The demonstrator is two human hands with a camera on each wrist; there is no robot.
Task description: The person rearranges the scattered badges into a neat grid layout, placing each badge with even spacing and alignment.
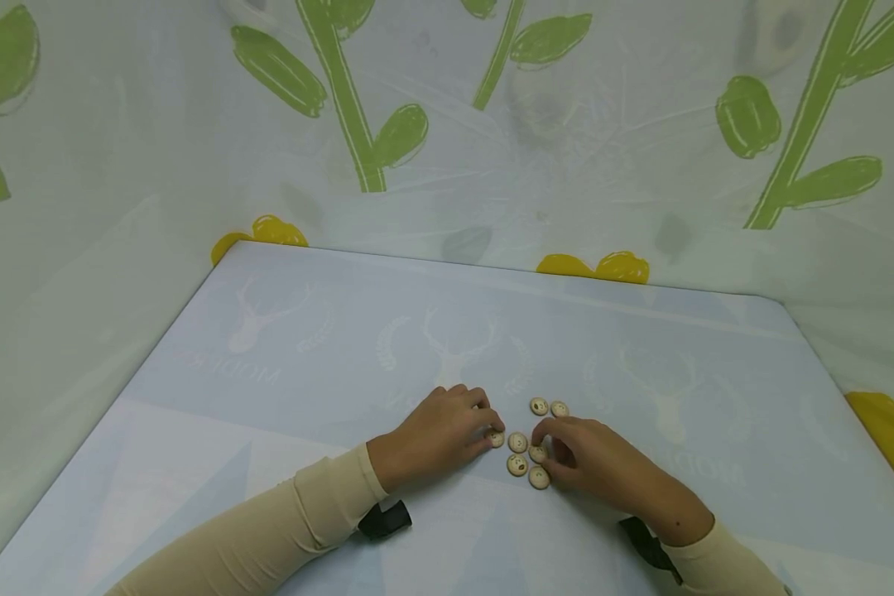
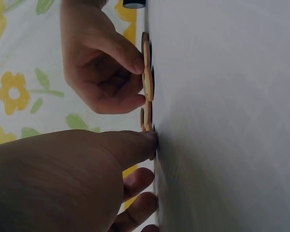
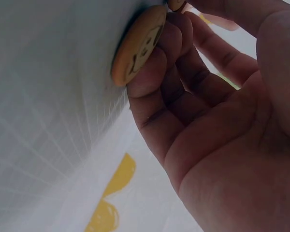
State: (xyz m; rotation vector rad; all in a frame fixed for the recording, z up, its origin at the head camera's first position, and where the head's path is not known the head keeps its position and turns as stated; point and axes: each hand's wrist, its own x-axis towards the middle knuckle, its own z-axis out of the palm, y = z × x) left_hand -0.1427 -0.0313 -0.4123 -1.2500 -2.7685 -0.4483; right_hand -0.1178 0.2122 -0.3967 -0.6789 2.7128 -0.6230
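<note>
Several round wooden discs with faces drawn on them lie close together on the table. My left hand (image 1: 443, 434) pinches the leftmost disc (image 1: 497, 439) between thumb and index finger, low at the tabletop. Thumb and index finger of my right hand (image 1: 603, 463) hold another disc (image 1: 537, 454) at its edges. Between the hands lie an upper disc (image 1: 517, 442) and a lower disc (image 1: 517, 465), with one more disc (image 1: 539, 478) under the right fingers. In the right wrist view, a disc (image 3: 141, 46) shows its drawn face near the curled fingers.
Two further discs, a left one (image 1: 540, 406) and a right one (image 1: 559, 409), lie side by side beyond the right hand. The pale blue table (image 1: 268, 463) has faint deer prints. Behind it hangs a white sheet (image 1: 454, 215) with green leaves and yellow flowers.
</note>
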